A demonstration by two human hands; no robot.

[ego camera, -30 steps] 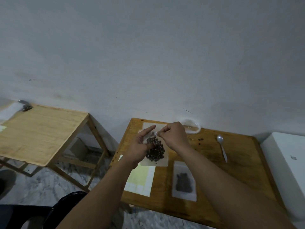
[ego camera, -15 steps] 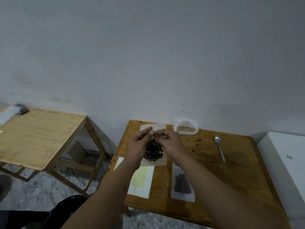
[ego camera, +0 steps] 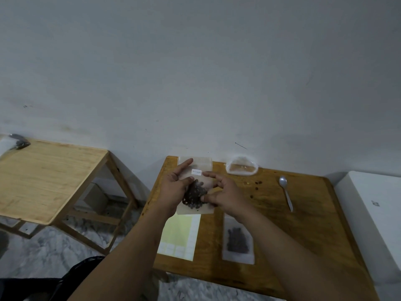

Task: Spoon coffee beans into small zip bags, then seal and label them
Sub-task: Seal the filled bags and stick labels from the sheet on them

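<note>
A small zip bag [ego camera: 202,165] of coffee beans [ego camera: 193,196] is held up over the left side of the wooden table [ego camera: 303,224]. It is pinched by the left hand [ego camera: 175,189] — the thumb is laid across the front near the left edge, and the straight fingers are spread behind. The right hand [ego camera: 225,195] is curved against the bag's right side. Its thumb is set on the front just beside the beans, and its forefinger tip is placed just beside a white label [ego camera: 196,172]. The label is stuck on the upper part of the bag, and the beans are gathered in the lower half. Whether the bag is truly gripped by the right hand or only touched cannot be told.

Below the hands, a yellow-green label sheet [ego camera: 180,233] is laid at the table's near left, with white stickers along its right and lower edges. Just to its right, a second filled zip bag [ego camera: 238,241] is laid flat. A clear plastic bag [ego camera: 242,168] is set at the back edge by the wall, and a few loose beans [ego camera: 257,183] are scattered near it. A spoon [ego camera: 286,194] is laid well to the right, bowl toward the wall. The table is flanked by a white box [ego camera: 373,213] on the right and a second wooden table [ego camera: 43,181] on the left — a dark item at its far corner is too blurred to name.
</note>
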